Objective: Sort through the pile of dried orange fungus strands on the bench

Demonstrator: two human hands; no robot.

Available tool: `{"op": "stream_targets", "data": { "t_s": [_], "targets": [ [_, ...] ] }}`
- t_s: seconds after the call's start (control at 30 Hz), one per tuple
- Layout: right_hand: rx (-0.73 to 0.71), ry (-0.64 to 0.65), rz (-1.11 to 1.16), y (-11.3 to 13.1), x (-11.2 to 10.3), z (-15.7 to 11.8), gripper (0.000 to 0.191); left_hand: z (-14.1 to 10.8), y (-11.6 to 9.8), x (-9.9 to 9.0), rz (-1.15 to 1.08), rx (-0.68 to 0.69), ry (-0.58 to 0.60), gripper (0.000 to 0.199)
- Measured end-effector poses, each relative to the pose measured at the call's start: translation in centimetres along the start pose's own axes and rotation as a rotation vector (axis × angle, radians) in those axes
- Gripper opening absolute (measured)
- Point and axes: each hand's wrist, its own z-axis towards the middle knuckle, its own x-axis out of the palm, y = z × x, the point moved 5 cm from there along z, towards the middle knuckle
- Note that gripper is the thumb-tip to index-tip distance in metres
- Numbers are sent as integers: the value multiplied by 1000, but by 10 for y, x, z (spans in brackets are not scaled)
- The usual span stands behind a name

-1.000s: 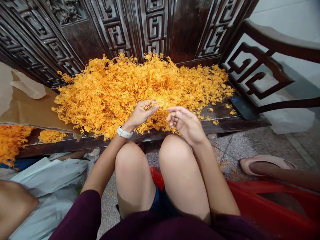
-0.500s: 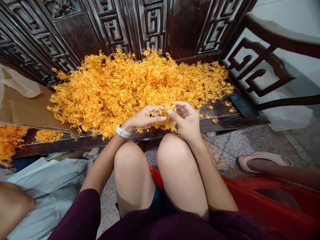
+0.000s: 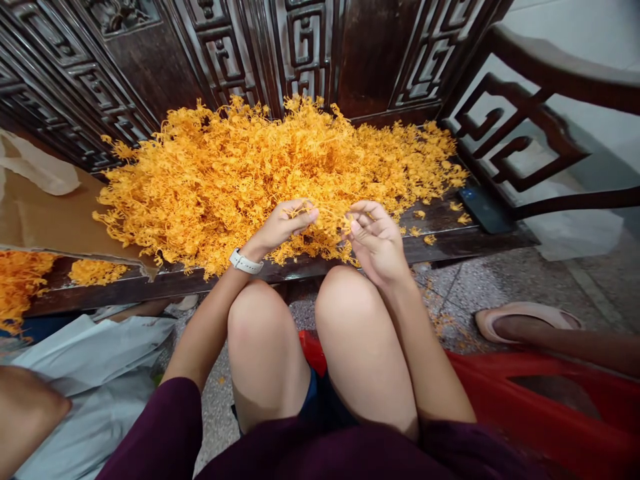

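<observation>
A large heap of orange, thin-pronged pieces (image 3: 240, 173), like plastic flower parts, lies on the dark wooden bench (image 3: 450, 243). Over its front edge, my left hand (image 3: 287, 223), with a pale watch at the wrist, pinches a thin orange stem between thumb and fingers. To its right, my right hand (image 3: 379, 243) has thumb and index finger closed on a small orange piece, the other fingers loosely curled. Against the orange heap, I cannot tell whether the two held pieces are joined.
A cardboard sheet (image 3: 55, 213) stands at the left, beside more orange pieces (image 3: 23, 280). A dark phone (image 3: 485, 208) lies at the bench's right end by the carved armrest (image 3: 530, 133). Another person's sandalled foot (image 3: 525, 320) and a red plastic stool (image 3: 540, 400) are at right.
My hands have drawn apart: the left moved slightly left, the right slightly right. The fingers of both remain closed on orange pieces.
</observation>
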Motion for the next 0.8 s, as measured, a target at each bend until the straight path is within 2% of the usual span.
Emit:
{"op": "stream_targets", "data": {
  "t_s": [0.1, 0.23, 0.37, 0.47, 0.53, 0.6, 0.63, 0.67, 0.73, 0.77, 0.8],
  "targets": [
    [12, 42, -3, 0, 6, -2, 37, 0, -2, -3, 28, 28, -123, 56],
    [-2, 90, 58, -2, 10, -5, 41, -1, -13, -2, 275, 103, -226, 63],
    [-96, 149, -95, 5, 12, -7, 35, -3, -25, 2, 390, 191, -289, 64],
    [-178, 202, -204, 19, 17, -13, 42, -2, -27, 3, 473, 266, -305, 62],
    [-222, 310, -167, 33, 24, -23, 51, -2, -25, -7, 534, 305, -448, 63],
    [-245, 504, -61, 47, 34, -38, 53, -4, -20, -24, 526, 301, -668, 65],
    [-245, 617, -20, 53, 39, -46, 51, -4, -15, -30, 479, 283, -724, 65],
    [-238, 718, -4, 57, 43, -53, 44, -2, -11, -34, 419, 263, -705, 65],
    [-213, 830, -43, 61, 47, -61, 22, 3, -5, -33, 301, 239, -573, 60],
    [-193, 831, -73, 60, 46, -62, 10, 3, -4, -32, 259, 234, -526, 58],
    [-166, 793, -91, 58, 44, -59, 10, 3, -5, -31, 230, 229, -505, 55]
  ]
}}
